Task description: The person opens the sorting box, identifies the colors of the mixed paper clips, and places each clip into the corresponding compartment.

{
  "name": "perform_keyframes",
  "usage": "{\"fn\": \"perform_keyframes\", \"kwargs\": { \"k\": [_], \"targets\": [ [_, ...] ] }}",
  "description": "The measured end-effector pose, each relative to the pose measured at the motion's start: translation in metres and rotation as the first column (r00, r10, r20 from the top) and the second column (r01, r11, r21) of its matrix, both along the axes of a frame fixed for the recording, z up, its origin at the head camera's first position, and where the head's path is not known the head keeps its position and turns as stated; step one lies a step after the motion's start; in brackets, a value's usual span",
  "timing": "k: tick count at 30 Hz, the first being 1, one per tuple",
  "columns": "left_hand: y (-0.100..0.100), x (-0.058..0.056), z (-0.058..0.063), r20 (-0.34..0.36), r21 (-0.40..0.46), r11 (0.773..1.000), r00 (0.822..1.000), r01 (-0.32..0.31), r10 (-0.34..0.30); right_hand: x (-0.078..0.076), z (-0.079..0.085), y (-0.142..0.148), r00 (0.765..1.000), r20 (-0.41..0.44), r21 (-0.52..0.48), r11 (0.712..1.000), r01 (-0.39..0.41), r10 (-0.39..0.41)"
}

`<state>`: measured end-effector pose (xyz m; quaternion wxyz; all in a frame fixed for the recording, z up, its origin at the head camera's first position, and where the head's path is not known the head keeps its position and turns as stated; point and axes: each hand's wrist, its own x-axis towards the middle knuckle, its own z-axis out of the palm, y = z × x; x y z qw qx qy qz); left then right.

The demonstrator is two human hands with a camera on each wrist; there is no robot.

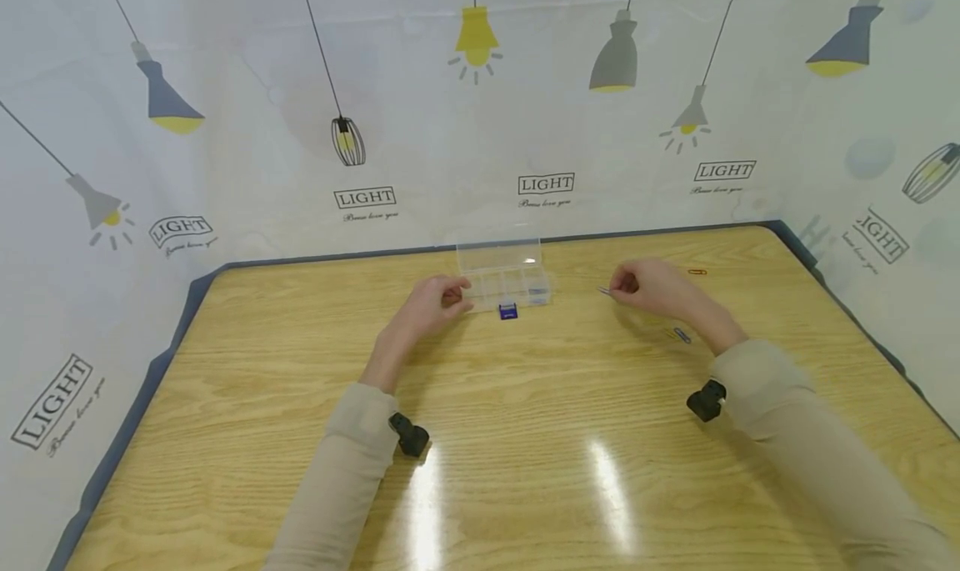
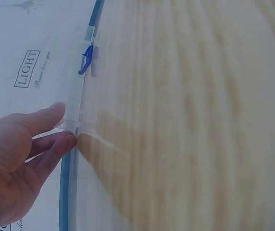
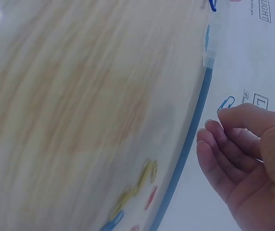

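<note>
A clear plastic compartment box (image 1: 491, 289) sits near the table's far edge, its transparent lid (image 1: 498, 257) raised at the back. A blue clasp-like piece (image 1: 507, 311) with pale marks is at its front. Small blue paper clips (image 1: 537, 294) lie in the right-end compartment. My left hand (image 1: 433, 306) holds the box's left end, thumb above and fingers below in the left wrist view. Right of the box, my right hand (image 1: 651, 288) pinches a blue paper clip (image 3: 228, 102) between thumb and forefinger, its end pointing toward the box.
On the table to the right lie a red paper clip (image 1: 697, 272), a blue paper clip (image 1: 681, 335) and yellow paper clips (image 3: 147, 175). A printed cloth wall (image 1: 450, 154) stands right behind the table's far edge.
</note>
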<state>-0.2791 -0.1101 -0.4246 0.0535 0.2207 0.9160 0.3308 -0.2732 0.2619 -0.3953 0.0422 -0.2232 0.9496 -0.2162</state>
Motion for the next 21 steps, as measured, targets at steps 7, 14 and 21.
{"fn": "perform_keyframes", "kwargs": {
  "k": [7, 14, 21],
  "targets": [
    [0.001, 0.0, 0.001, -0.002, 0.013, 1.0, 1.0, 0.0, 0.0, -0.007, 0.007, -0.025, 0.999, 0.01, -0.035, 0.999, -0.04, 0.041],
    [0.002, 0.0, 0.003, -0.012, -0.009, 1.0, 1.0, 0.004, -0.004, -0.015, 0.008, -0.046, 0.999, 0.01, -0.04, 0.998, -0.042, 0.042],
    [0.001, 0.0, 0.002, -0.006, -0.013, 1.0, 1.0, -0.006, 0.006, -0.021, 0.003, -0.068, 1.0, 0.02, -0.065, 0.998, 0.007, -0.005]
  ]
}}
